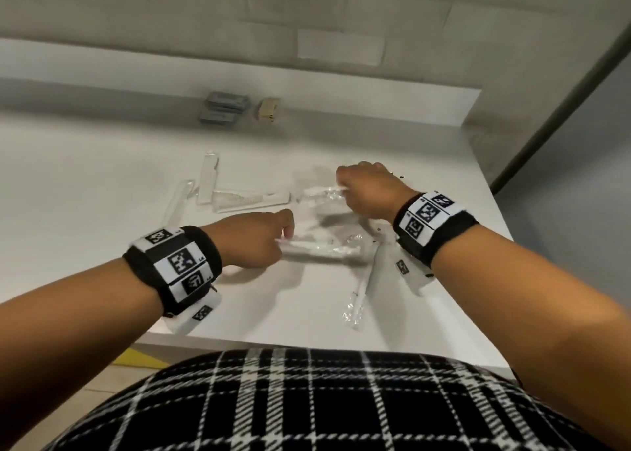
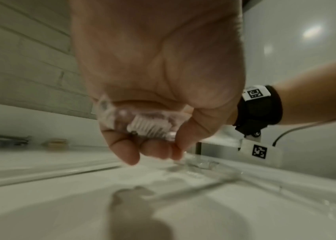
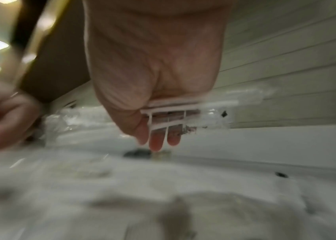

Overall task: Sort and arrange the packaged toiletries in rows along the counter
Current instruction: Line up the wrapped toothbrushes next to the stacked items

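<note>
The left hand is seen above the near-centre of the white surface, fingers curled round one end of a wrapped toothbrush. In the left wrist view the bristle head is visible inside clear wrap, pinched between thumb and fingers. The rest of the pkg extends to the right, above the surface.

The right hand is positioned further back and to the right, fingers closed on clear-wrapped items. In the right wrist view thin white stick-like pieces in a clear wrap are held against the fingers; the exact item type cannot be determined (motion blur).

Other pkgs on the surface:
- A wrapped comb lies flat, left of the right hand, well behind the left hand.
- A long white pkg lies lengthwise, touching the comb's left end.
- A clear slim pkg lies angled, just left of it.
- Another wrapped stick-shaped item lies near the front edge, below the right wrist.

At the back, by the upstand, grey flat boxes are stacked, w/ a small beige box just to their right.

Black wristbands w/ printed markers are worn on both wrists. A black-and-white checked garment fills the bottom of the head view.
</note>
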